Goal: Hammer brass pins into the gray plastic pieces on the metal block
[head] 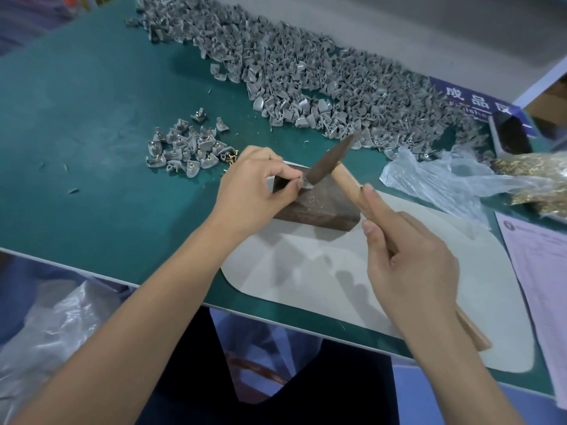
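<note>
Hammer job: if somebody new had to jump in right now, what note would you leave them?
Left hand: pinches one gray plastic piece in place on the metal block.
Right hand: grips the hammer by its wooden handle, head right at the piece.
Small pile, left of the block: pieces with brass pins showing, apparently finished.
Big pile, along the back: gray pieces, apparently waiting for pins.
Loose brass pins lie just beyond the left hand; a plastic bag at right holds many more.
Left to do: finish this pin, then go through the big pile.
</note>
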Tool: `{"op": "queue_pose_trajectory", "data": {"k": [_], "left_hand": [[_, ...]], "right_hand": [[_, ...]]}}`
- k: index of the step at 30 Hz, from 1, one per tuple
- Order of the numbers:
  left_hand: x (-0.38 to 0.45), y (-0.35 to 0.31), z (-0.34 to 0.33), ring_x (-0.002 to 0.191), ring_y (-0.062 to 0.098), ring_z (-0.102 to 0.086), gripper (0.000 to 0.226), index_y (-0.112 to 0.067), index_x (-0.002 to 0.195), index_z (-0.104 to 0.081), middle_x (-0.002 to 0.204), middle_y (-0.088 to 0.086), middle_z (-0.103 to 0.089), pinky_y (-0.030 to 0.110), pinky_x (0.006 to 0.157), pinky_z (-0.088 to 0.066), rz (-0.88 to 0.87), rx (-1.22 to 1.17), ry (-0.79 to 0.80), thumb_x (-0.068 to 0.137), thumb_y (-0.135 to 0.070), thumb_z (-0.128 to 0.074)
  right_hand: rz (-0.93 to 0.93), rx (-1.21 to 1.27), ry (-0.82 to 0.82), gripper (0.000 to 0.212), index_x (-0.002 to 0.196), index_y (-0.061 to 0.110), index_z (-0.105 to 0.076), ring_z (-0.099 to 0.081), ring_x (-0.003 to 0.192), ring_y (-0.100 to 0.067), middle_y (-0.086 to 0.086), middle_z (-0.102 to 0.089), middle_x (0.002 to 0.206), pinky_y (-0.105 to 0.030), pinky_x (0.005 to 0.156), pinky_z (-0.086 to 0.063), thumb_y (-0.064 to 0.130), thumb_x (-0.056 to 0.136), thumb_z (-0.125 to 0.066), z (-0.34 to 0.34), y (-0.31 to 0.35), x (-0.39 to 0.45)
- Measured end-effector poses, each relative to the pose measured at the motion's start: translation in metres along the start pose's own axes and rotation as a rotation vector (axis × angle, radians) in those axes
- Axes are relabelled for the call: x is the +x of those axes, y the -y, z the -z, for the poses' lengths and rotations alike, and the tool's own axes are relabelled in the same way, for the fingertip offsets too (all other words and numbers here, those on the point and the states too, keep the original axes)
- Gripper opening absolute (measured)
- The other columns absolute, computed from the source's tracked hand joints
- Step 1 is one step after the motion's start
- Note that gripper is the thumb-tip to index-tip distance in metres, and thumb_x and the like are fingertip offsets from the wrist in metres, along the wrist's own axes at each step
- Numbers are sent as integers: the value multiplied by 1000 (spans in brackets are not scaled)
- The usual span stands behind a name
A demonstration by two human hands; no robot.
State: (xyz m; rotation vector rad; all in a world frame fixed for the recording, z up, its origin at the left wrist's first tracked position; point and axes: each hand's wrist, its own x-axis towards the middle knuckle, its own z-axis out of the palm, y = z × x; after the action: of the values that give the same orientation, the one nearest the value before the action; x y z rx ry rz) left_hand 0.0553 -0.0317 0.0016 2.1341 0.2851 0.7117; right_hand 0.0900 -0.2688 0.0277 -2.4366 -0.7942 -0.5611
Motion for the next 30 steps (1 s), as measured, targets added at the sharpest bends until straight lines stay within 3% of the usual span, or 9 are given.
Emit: {"op": "queue_pose_trajectory", "data": {"k": [12, 15, 19, 30], "left_hand": [[0, 0, -1, 105, 17, -56, 3, -26, 90, -82, 89, -5, -66, 45, 88, -48, 3, -5, -6, 88, -25, -80], [0, 0, -1, 105, 18, -56, 3, -26, 89, -81, 88, -5, -66, 45, 88, -47, 0, 2, -1, 88, -25, -79], [0, 1, -1, 105, 18, -56, 3, -27, 90, -81, 89, -4, -65, 46, 88, -48, 2, 0, -1, 88, -25, -79], [1, 2, -2, 106, 18, -56, 5, -24, 92, -82, 91, -4, -66, 45, 90, -47, 15, 11, 1, 88, -25, -79]], "right_hand": [[-30, 65, 15, 50, 147, 44, -55, -51, 74, -17, 5, -64, 88, -37, 56, -49, 25, 101, -56, -1, -7, 0], [-38, 73, -9, 49, 149, 38, -54, -52, 75, -18, 1, -65, 90, -35, 58, -45, 24, 102, -56, -1, -6, 1], [-36, 32, 37, 48, 146, 44, -56, -53, 81, -17, 4, -70, 99, -33, 61, -45, 27, 100, -56, -1, -7, 5], [-9, 30, 19, 50, 146, 44, -55, -52, 77, -16, 7, -65, 92, -31, 57, -42, 25, 100, -56, -1, -8, 1]]}}
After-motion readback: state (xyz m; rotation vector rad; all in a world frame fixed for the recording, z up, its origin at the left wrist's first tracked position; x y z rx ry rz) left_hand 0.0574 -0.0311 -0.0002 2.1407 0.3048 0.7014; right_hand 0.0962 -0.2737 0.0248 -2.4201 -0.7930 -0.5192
